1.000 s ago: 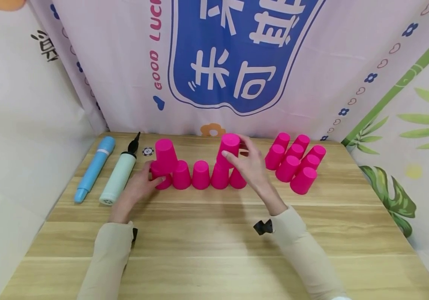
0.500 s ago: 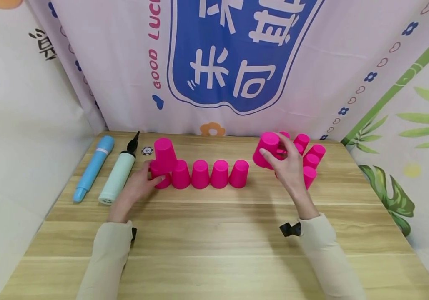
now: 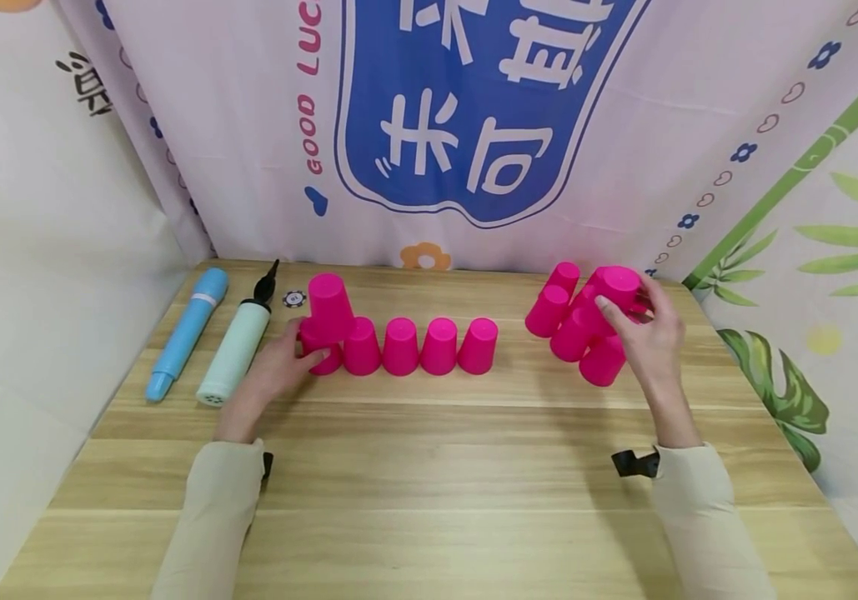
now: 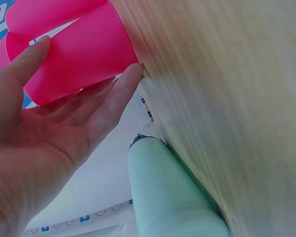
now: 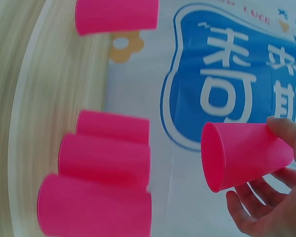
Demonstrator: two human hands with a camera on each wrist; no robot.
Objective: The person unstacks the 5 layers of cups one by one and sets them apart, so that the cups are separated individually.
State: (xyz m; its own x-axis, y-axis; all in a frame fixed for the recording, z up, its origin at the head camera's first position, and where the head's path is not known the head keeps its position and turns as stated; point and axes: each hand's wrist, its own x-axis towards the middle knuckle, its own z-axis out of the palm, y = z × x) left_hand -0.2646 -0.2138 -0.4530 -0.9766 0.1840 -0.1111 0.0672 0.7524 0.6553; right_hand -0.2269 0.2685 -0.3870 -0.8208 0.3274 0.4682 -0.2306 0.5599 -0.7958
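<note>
Upside-down pink plastic cups [image 3: 401, 348] stand side by side in a row at mid-table. One more cup [image 3: 329, 305] sits on top at the row's left end. My left hand [image 3: 273, 368] holds the leftmost bottom cup [image 4: 84, 54], thumb on one side and fingers along the other. My right hand [image 3: 655, 332] grips a pink cup [image 5: 254, 153] near its base, mouth down, raised over a cluster of pink cups [image 3: 547, 311] at the right. Hand and held cup hide part of that cluster.
Left of the row lie a pale green hand pump [image 3: 236, 353] with a black nozzle and a blue pump-like tube [image 3: 188, 333]. A small round black-and-white chip [image 3: 294, 298] is behind them. A printed cloth [image 3: 248, 208] hangs along the table's back edge.
My right hand has carried its cup rightward from above the row to over the right cluster. My left hand has kept its place at the row's left end.
</note>
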